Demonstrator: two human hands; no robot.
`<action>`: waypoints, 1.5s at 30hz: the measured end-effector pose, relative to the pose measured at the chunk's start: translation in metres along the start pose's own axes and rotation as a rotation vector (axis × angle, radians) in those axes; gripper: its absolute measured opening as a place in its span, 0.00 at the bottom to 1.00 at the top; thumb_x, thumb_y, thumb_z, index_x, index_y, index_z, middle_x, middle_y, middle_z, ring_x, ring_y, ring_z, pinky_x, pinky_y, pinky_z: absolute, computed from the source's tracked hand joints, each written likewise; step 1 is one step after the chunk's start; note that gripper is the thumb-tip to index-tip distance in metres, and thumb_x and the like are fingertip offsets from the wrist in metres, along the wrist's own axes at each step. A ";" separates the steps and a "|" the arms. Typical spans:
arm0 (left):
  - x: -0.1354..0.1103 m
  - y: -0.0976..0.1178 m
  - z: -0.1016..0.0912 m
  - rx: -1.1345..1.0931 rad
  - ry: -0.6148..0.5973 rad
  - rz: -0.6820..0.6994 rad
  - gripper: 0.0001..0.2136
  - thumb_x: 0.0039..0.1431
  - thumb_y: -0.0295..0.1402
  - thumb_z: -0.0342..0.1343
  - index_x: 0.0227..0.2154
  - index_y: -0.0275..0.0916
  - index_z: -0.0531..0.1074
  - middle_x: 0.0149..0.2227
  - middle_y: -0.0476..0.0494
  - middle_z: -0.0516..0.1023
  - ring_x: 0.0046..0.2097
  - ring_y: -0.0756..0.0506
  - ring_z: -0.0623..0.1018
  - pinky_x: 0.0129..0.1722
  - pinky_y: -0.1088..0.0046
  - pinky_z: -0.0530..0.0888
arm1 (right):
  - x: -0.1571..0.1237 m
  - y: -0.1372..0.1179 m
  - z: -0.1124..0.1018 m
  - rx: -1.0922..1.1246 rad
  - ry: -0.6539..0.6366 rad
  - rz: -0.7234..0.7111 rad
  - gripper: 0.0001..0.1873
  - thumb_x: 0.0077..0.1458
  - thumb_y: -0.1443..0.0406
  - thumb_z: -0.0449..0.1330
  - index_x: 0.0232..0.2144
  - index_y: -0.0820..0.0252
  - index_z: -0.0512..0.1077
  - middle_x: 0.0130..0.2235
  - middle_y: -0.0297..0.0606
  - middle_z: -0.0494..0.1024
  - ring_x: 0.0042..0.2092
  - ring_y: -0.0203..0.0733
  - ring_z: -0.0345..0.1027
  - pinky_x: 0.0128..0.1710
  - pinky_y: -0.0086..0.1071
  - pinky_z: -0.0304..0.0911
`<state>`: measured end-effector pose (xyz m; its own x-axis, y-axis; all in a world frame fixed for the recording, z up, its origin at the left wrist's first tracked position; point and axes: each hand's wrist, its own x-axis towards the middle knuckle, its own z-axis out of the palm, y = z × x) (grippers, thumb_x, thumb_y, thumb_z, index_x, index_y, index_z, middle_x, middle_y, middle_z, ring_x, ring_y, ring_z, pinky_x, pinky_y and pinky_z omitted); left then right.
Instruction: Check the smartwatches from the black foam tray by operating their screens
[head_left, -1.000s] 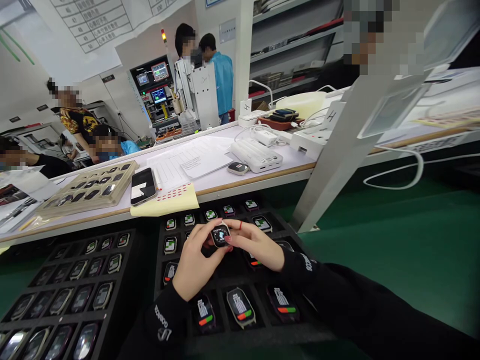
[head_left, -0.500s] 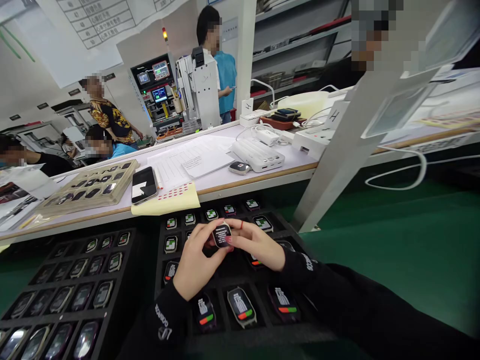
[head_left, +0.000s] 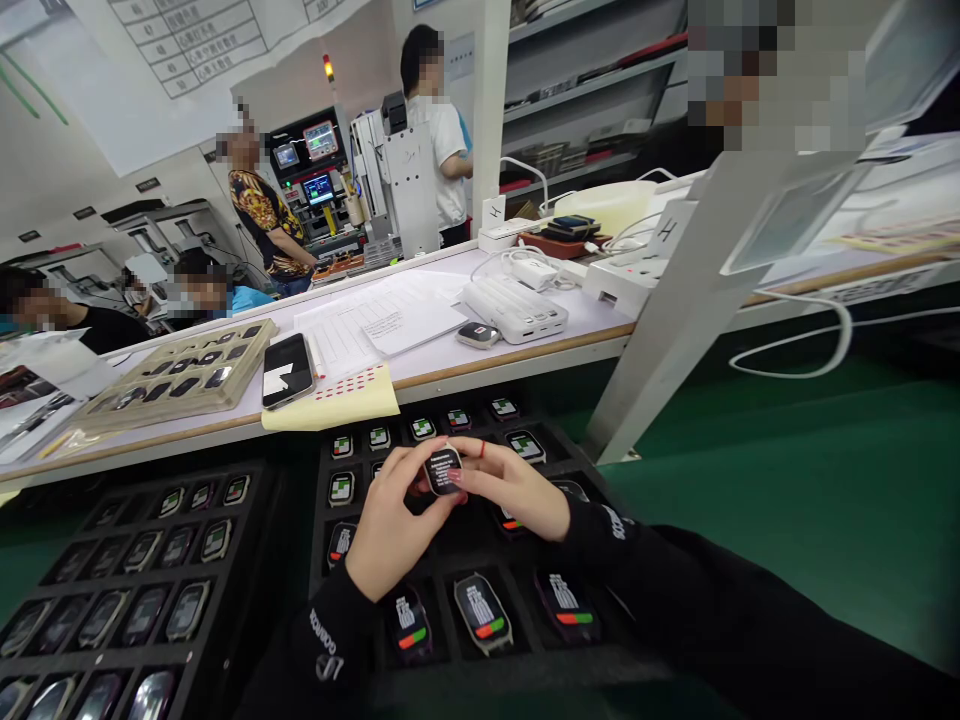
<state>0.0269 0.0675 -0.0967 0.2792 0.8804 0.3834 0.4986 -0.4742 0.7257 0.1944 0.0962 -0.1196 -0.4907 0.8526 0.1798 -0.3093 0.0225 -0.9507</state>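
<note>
Left hand: the left hand (head_left: 394, 525) is curled, its fingertips pinching the left edge of a small watch body (head_left: 442, 470).
Right hand: the right hand (head_left: 517, 493) is curled too, thumb and fingers closed on the right edge of the same watch body.
Watch body: held between both hands, screen up and lit with lines of text, just above the middle of the black tray (head_left: 450, 570).
Black tray: its pockets hold more watch bodies; those at 6 o'clock from the hands show red and green bars, those at 12 o'clock show green and white squares.
Second tray: another black tray (head_left: 135, 590) lies at 9 o'clock, its watch screens dark or dim.
Shelf: at 11 o'clock, a phone (head_left: 286, 369) lies beside a yellow sheet (head_left: 330, 400) and a beige tray (head_left: 180, 375).
</note>
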 end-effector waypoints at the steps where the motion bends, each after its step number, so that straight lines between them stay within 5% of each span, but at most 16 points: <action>1: 0.000 0.000 0.000 0.000 0.000 0.002 0.23 0.56 0.28 0.59 0.55 0.51 0.66 0.46 0.46 0.72 0.42 0.46 0.73 0.44 0.68 0.73 | 0.000 -0.001 0.000 0.011 -0.016 -0.001 0.29 0.52 0.52 0.67 0.51 0.62 0.70 0.38 0.43 0.79 0.40 0.48 0.73 0.36 0.37 0.68; 4: -0.001 -0.001 0.000 -0.006 0.000 0.005 0.23 0.57 0.28 0.58 0.55 0.51 0.66 0.46 0.46 0.72 0.41 0.47 0.73 0.43 0.69 0.73 | 0.000 0.000 0.001 0.043 -0.051 -0.001 0.30 0.51 0.54 0.68 0.52 0.61 0.69 0.37 0.42 0.79 0.40 0.46 0.73 0.40 0.37 0.68; 10: -0.001 0.002 -0.001 -0.001 -0.010 -0.010 0.23 0.56 0.29 0.59 0.55 0.52 0.66 0.46 0.47 0.72 0.43 0.46 0.73 0.46 0.68 0.72 | 0.001 0.002 0.000 0.030 0.084 0.031 0.28 0.54 0.46 0.63 0.47 0.63 0.73 0.36 0.42 0.78 0.35 0.43 0.71 0.32 0.33 0.66; 18: -0.002 0.003 0.003 -0.001 -0.005 -0.025 0.25 0.55 0.27 0.60 0.54 0.54 0.66 0.44 0.49 0.71 0.40 0.48 0.72 0.44 0.70 0.72 | 0.001 -0.002 0.004 0.041 -0.018 -0.005 0.26 0.53 0.51 0.66 0.47 0.62 0.70 0.34 0.41 0.79 0.39 0.48 0.74 0.39 0.38 0.68; 24: -0.002 0.003 0.005 0.009 -0.002 -0.014 0.26 0.54 0.25 0.60 0.54 0.55 0.66 0.43 0.50 0.70 0.40 0.49 0.72 0.44 0.71 0.72 | 0.002 0.003 0.005 0.047 0.023 0.037 0.24 0.51 0.54 0.68 0.43 0.62 0.68 0.36 0.41 0.79 0.41 0.47 0.75 0.39 0.36 0.69; 30: -0.002 0.008 0.002 0.003 0.012 -0.018 0.24 0.55 0.26 0.61 0.54 0.51 0.66 0.47 0.49 0.71 0.48 0.47 0.72 0.49 0.71 0.70 | -0.002 -0.006 0.005 -0.008 0.031 0.028 0.26 0.55 0.51 0.62 0.48 0.64 0.69 0.37 0.43 0.79 0.38 0.47 0.74 0.27 0.31 0.63; 45: -0.007 0.009 0.001 -0.035 0.074 0.028 0.24 0.55 0.29 0.61 0.54 0.55 0.65 0.50 0.49 0.70 0.49 0.46 0.72 0.47 0.71 0.71 | -0.008 -0.015 0.003 0.091 -0.084 -0.020 0.29 0.58 0.48 0.61 0.54 0.62 0.70 0.40 0.42 0.78 0.32 0.38 0.68 0.27 0.27 0.64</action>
<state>0.0305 0.0573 -0.0930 0.2305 0.8660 0.4437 0.4621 -0.4987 0.7333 0.2003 0.0877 -0.1062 -0.5491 0.8055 0.2228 -0.3903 -0.0115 -0.9206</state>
